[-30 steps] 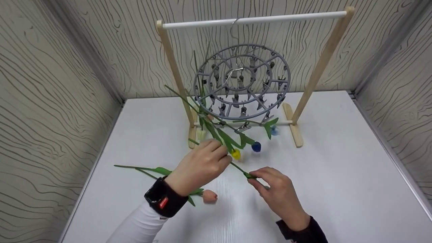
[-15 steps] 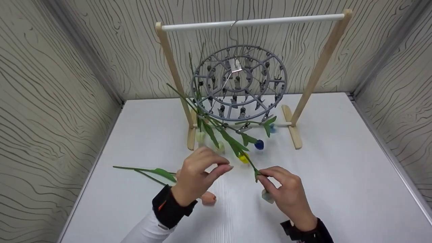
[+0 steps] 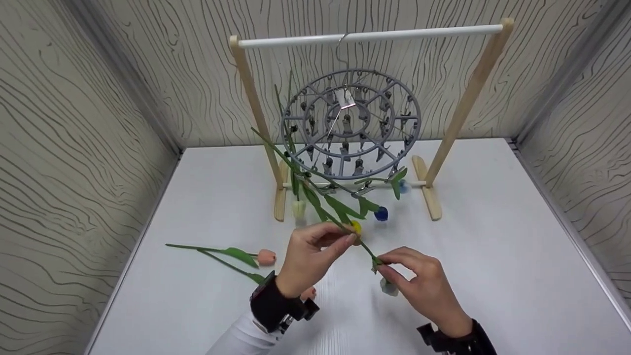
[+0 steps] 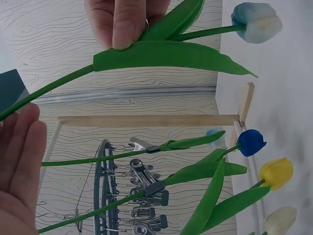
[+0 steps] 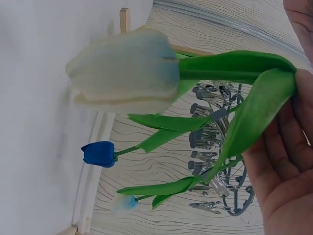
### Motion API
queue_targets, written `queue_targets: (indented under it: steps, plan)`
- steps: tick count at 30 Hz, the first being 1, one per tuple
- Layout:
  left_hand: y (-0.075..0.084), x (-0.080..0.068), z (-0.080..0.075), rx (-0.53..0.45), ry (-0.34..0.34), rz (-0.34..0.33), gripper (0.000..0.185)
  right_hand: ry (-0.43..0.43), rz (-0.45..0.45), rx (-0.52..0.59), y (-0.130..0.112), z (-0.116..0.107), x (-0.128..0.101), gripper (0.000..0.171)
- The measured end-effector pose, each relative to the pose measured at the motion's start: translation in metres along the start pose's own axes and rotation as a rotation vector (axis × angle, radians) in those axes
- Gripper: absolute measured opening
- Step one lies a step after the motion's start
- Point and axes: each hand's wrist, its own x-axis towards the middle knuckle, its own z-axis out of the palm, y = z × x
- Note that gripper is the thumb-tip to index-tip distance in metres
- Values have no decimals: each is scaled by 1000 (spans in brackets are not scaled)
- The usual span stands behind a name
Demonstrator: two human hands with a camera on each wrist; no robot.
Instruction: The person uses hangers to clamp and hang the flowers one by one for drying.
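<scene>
My right hand (image 3: 426,283) pinches a white and pale-blue artificial tulip (image 5: 124,73) at the leaf base, its bloom hanging below the fingers. My left hand (image 3: 315,254) pinches the same tulip's green stem farther up with thumb and forefinger; in the left wrist view its fingers (image 4: 24,156) lie beside the stem. Behind the hands hangs a round grey clip hanger (image 3: 340,172). Held in its clips are a dark blue tulip (image 3: 381,213) and a light blue tulip (image 3: 404,186). A yellow tulip (image 4: 277,173) and a cream tulip (image 3: 298,208) hang at its left.
A wooden stand (image 3: 463,106) with a white bar (image 3: 419,34) carries the hanger at the back of the white table (image 3: 503,236). Two peach tulips lie front left, one peach bloom (image 3: 266,257) in plain sight and another peach bloom (image 3: 309,293) partly behind the left wrist.
My left hand let go of the stem, dropped slightly, then moved right and took the stem again nearer the bloom. My right hand shifted slightly right and down, still pinching the tulip.
</scene>
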Motion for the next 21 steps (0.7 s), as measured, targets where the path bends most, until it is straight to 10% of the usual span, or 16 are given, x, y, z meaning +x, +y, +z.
queue_targets:
  steps: [5, 9, 21]
  plan:
    - [2, 1, 1, 18, 30, 88, 11, 83, -34, -45, 29, -40, 28, 25]
    - [0, -1, 1, 40, 65, 87, 12, 120, 109, -181, 59, -81, 70, 17]
    - [4, 0, 6, -7, 80, 17, 9, -173, 388, -271, 98, -112, 186, 53]
